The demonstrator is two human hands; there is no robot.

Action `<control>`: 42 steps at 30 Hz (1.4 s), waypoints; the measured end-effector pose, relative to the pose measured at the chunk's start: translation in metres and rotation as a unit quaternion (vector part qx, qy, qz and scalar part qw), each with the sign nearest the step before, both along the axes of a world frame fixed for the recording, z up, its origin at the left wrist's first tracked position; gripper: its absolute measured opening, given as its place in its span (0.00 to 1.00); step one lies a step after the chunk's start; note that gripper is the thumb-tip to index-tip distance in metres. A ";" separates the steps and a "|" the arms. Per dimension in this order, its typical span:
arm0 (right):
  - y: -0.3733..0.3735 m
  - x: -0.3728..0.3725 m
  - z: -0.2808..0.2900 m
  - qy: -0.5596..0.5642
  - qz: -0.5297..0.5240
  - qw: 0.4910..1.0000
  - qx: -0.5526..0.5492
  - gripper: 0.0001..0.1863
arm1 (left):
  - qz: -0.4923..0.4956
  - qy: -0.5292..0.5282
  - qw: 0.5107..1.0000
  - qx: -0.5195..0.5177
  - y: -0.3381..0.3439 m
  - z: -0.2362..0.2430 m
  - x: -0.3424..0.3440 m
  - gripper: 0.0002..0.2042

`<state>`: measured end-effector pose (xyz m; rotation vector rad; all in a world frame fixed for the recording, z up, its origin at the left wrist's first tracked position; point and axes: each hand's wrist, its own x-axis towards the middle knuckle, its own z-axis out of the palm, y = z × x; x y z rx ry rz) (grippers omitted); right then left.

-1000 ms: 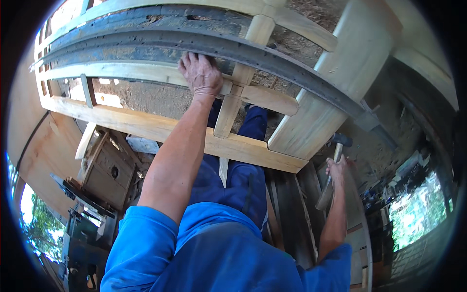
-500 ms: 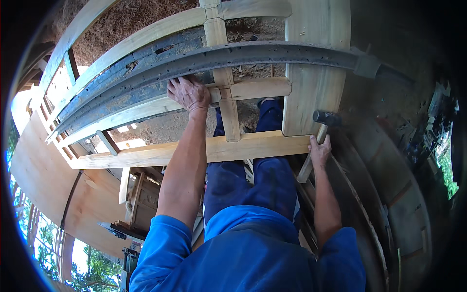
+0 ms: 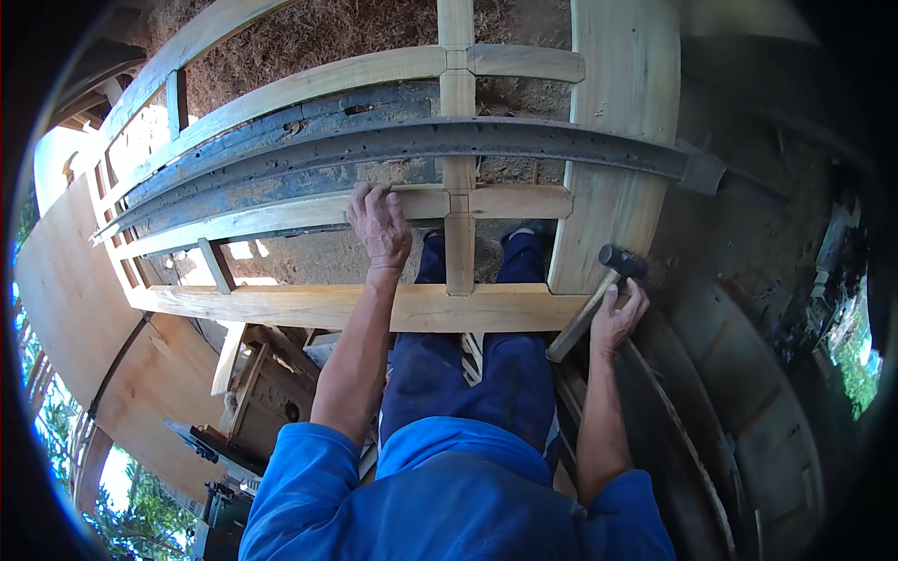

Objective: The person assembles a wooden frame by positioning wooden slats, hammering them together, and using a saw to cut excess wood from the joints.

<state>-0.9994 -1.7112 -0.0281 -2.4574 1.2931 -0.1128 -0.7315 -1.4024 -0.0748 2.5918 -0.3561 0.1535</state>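
Daylight lit the scene unevenly. The pale wooden frame and the broad upright plank were bright and evenly lit, while the right side fell into deep shade where detail was hard to read. Openings at the far left were blown out to white, and foliage at the lower left and right edge glared bright green. The fisheye lens bent the straight beams into arcs toward the rim, and a black circular vignette closed off the corners. The centre was fairly sharp; the left hand and the hammer showed clearly. Edges looked smeared and soft.
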 end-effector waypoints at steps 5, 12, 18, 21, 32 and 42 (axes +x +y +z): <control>-0.111 -0.026 -0.019 -0.041 -0.142 0.989 0.020 0.21 | 0.142 0.201 0.969 -0.031 0.044 0.018 -0.095 0.12; -0.177 0.095 -0.048 -0.005 0.031 0.928 0.372 0.31 | 0.157 0.525 0.813 -0.196 -0.021 -0.001 -0.108 0.28; -0.177 0.118 -0.089 -0.089 -0.049 0.860 0.500 0.40 | 0.273 0.427 0.859 -0.077 -0.069 -0.018 -0.113 0.35; -0.179 0.106 -0.094 -0.073 -0.069 0.850 0.516 0.44 | 0.282 0.425 0.858 -0.057 -0.071 -0.011 -0.119 0.35; -0.179 0.126 -0.065 -0.032 -0.093 0.843 0.529 0.45 | 0.269 0.448 0.847 -0.093 -0.074 -0.011 -0.118 0.33; -0.168 0.127 -0.063 -0.005 -0.110 0.854 0.508 0.43 | 0.256 0.512 0.812 -0.114 -0.069 0.012 -0.098 0.34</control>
